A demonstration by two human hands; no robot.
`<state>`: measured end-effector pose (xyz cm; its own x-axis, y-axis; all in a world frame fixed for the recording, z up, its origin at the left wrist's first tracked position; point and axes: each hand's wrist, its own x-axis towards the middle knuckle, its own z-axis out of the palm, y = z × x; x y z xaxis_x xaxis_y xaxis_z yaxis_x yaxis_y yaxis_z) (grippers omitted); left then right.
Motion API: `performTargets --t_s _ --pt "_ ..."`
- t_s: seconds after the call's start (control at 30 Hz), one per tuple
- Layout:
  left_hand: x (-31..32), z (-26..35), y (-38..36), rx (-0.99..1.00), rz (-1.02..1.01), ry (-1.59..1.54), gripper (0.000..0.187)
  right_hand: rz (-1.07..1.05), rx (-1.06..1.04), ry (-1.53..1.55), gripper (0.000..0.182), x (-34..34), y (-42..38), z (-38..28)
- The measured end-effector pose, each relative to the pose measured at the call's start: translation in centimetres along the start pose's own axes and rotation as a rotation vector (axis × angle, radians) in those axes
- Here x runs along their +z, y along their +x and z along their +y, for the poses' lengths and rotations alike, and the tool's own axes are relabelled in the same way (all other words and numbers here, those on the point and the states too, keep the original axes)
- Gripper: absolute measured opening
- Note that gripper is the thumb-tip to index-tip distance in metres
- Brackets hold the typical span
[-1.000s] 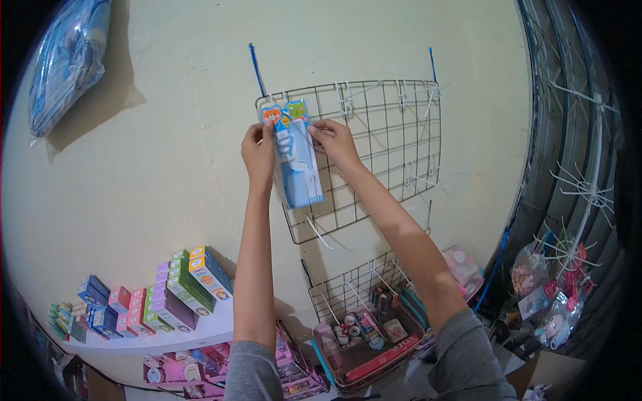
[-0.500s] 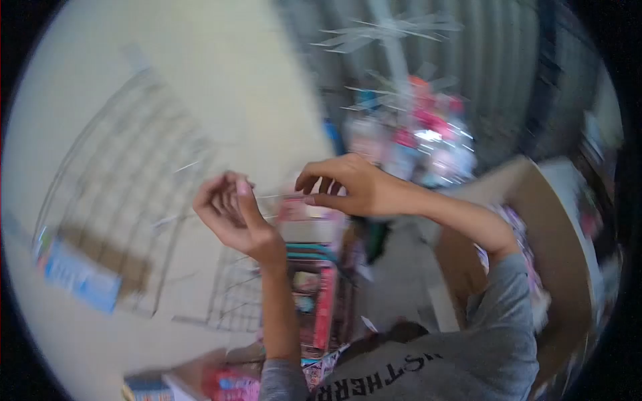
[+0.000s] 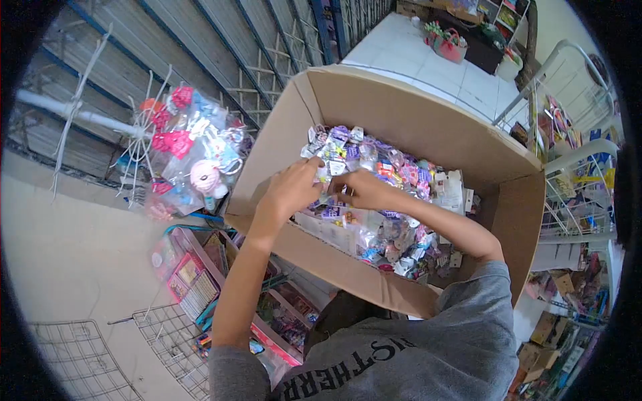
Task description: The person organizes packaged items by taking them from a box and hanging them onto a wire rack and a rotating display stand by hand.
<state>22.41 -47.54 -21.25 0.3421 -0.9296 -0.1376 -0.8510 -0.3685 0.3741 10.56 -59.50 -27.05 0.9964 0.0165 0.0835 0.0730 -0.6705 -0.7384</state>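
Observation:
A large cardboard box stands open in front of me, filled with small plastic packets on printed cards, many of them purple. My left hand reaches over the box's near left side, its fingers bent and pressed together at the packets. Close beside it, my right hand has its fingers curled down over the same pile. Between the two hands the fingertips are partly hidden, so what they grip does not show clearly.
On the left, bagged trinkets hang from a white pole rack. Below it are pink-edged trays and wire grids. A white metal rack with goods stands on the right, and a folding metal gate is behind.
My view has swung from the wall and wire grid to the cardboard box. Both hands, raised in the air and apart before, are now down at the packets.

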Motion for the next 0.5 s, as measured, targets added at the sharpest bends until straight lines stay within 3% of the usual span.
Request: performTargets --t_s 0.1,0.13,0.2,0.23,0.3,0.33,0.37,0.43,0.5 --pt "2.7 -0.9 1.9 -0.020 -0.250 0.063 0.036 -0.181 0.172 -0.021 0.027 4.2 -1.5 1.8" --pt "3.3 -1.2 2.2 -0.028 -0.261 0.065 0.036 -0.184 0.170 -0.007 0.027 5.8 -2.2 2.1" --pt "4.9 -2.3 2.6 0.041 -0.474 0.028 0.037 -0.189 0.128 -0.091 0.028 8.3 -3.6 2.4" --pt "5.3 -2.4 3.0 -0.028 -0.572 0.013 0.035 -0.188 0.126 -0.078 0.028 8.1 -3.4 2.5" --pt "5.3 -2.8 3.8 -0.049 -0.572 0.031 0.032 -0.453 0.218 -0.211 0.029 6.1 -2.9 2.4" --pt "5.4 -3.0 3.9 -0.065 -0.563 0.044 0.029 -0.375 0.252 -0.147 0.028 3.3 -3.0 1.7" --pt "7.0 -5.2 4.0 -0.089 -0.408 0.034 0.026 -0.295 0.288 -0.084 0.026 -0.6 -3.6 0.7" --pt "6.1 -5.1 4.5 -0.084 -0.368 0.009 0.027 -0.002 0.211 -0.127 0.020 -6.2 -6.0 0.6" --pt "6.1 -5.4 5.1 -0.135 -0.297 -0.019 0.025 0.054 0.313 -0.168 0.025 -11.6 -8.6 -1.6"
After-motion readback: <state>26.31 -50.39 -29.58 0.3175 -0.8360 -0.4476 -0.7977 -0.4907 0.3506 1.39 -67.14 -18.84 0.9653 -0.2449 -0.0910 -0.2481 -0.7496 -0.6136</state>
